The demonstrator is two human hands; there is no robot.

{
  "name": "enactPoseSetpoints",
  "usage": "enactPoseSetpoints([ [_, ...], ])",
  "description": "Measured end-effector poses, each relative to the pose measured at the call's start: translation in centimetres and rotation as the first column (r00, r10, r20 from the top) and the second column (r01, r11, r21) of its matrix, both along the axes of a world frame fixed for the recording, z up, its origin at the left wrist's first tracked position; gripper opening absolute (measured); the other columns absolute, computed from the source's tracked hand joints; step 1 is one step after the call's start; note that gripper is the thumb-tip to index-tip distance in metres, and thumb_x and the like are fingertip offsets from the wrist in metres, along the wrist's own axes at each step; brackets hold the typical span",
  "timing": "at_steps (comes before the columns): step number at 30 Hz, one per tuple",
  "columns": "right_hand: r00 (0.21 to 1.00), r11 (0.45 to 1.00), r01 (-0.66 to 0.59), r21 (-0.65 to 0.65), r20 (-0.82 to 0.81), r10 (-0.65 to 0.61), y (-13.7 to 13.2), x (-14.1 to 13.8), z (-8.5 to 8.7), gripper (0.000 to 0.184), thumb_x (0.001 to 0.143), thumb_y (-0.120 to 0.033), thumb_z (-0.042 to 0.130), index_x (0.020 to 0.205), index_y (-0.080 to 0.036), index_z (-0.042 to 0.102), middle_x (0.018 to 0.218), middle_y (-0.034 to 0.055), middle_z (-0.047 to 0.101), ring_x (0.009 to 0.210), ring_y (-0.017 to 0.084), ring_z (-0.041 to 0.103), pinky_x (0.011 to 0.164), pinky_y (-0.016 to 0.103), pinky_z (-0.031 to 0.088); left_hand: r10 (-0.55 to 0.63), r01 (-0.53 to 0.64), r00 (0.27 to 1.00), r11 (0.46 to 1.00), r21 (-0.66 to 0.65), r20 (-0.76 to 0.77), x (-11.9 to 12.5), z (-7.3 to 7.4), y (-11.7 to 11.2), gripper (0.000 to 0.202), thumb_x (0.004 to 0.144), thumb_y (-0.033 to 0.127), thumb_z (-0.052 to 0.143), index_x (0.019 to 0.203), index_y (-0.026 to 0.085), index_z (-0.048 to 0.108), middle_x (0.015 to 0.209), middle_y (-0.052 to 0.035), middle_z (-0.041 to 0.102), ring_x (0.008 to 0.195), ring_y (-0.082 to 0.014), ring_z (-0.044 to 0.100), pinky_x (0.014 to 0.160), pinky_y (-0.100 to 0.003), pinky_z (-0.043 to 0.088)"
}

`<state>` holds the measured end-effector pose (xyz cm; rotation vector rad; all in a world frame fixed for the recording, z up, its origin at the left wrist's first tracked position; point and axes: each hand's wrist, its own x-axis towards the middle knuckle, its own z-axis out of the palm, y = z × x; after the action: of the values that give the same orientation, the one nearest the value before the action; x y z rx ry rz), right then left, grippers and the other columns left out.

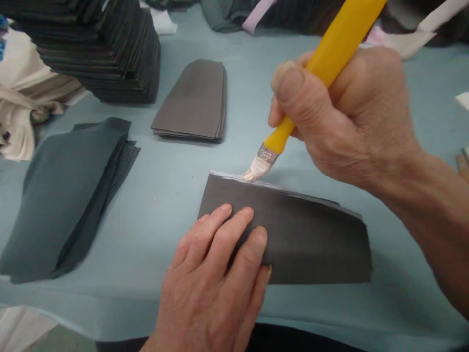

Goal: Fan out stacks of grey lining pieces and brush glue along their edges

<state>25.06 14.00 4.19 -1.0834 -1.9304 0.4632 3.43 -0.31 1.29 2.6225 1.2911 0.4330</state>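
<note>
A small stack of dark grey fabric pieces (pixel 308 234) lies on the light blue table (pixel 164 195) in front of me. My left hand (pixel 216 283) lies flat on its near left part, fingers stretched out and pressing it down. My right hand (pixel 351 117) is closed round a brush with a yellow handle (pixel 330 58). The brush's pale bristles (pixel 256 170) touch the far left edge of the stack, where a whitish line shows along the edge.
A wider pile of dark grey pieces (pixel 69 195) lies at the left. A smaller brown-grey pile (pixel 196 100) sits further back. A tall stack of dark pieces (pixel 106 49) stands at the back left, beside pale cloth (pixel 25 98). More fabric (pixel 256 14) lies along the far edge.
</note>
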Motion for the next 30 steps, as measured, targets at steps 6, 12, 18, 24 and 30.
enactPoseSetpoints([
  [6, 0.987, 0.995, -0.096, 0.001, -0.130, 0.095, -0.6, 1.0, -0.4, 0.044, 0.105, -0.038, 0.070, 0.066, -0.018, 0.065, 0.061, -0.0009, 0.051, 0.060, 0.011, 0.045, 0.065, 0.028, 0.043, -0.035, 0.035, 0.999, 0.997, 0.067, -0.003, -0.3, -0.3, 0.2, 0.037, 0.107, 0.020, 0.058, 0.144, 0.019, 0.059, 0.158, -0.0102, 0.059, 0.153, -0.0315, 0.048, 0.126, -0.044, 0.038],
  [12, 0.989, 0.999, -0.034, 0.005, -0.144, 0.034, -1.9, 2.8, -0.3, 0.042, 0.100, -0.041, 0.075, 0.064, -0.020, 0.068, 0.060, 0.0004, 0.054, 0.057, 0.012, 0.045, 0.057, 0.029, 0.042, -0.048, 0.049, 0.999, 0.994, 0.095, -0.011, -0.2, -0.1, 0.4, 0.036, 0.106, 0.019, 0.058, 0.142, 0.017, 0.060, 0.155, -0.0130, 0.061, 0.150, -0.0338, 0.051, 0.123, -0.046, 0.041],
  [18, 0.991, 0.992, 0.111, -0.059, 0.087, -0.106, -4.1, 5.0, 0.7, 0.039, 0.110, -0.030, 0.055, 0.073, -0.023, 0.066, 0.069, -0.0002, 0.059, 0.062, 0.012, 0.050, 0.066, 0.027, 0.048, -0.054, 0.052, 0.998, 0.992, 0.114, 0.013, 0.1, -0.1, 0.6, 0.036, 0.105, 0.017, 0.058, 0.141, 0.014, 0.062, 0.152, -0.0153, 0.064, 0.149, -0.0351, 0.054, 0.124, -0.045, 0.041],
  [24, 0.994, 0.994, 0.105, 0.017, 0.034, -0.105, -5.4, 6.9, 0.4, 0.039, 0.110, -0.026, 0.055, 0.073, -0.022, 0.064, 0.065, -0.0030, 0.052, 0.056, 0.009, 0.044, 0.064, 0.025, 0.047, -0.060, 0.058, 0.998, 0.992, 0.112, 0.018, 0.2, -0.1, 0.6, 0.038, 0.104, 0.016, 0.061, 0.142, 0.014, 0.063, 0.153, -0.0150, 0.063, 0.151, -0.0353, 0.054, 0.127, -0.044, 0.040],
  [30, 0.985, 0.982, 0.174, 0.079, -0.027, -0.172, -5.6, 6.3, 1.0, 0.038, 0.111, -0.023, 0.058, 0.075, -0.019, 0.068, 0.064, -0.0025, 0.049, 0.060, 0.009, 0.046, 0.065, 0.025, 0.045, -0.038, 0.037, 0.999, 0.995, 0.097, 0.017, 0.1, 0.0, 0.5, 0.037, 0.106, 0.018, 0.059, 0.142, 0.017, 0.064, 0.152, -0.0139, 0.065, 0.149, -0.0352, 0.057, 0.126, -0.046, 0.044],
])
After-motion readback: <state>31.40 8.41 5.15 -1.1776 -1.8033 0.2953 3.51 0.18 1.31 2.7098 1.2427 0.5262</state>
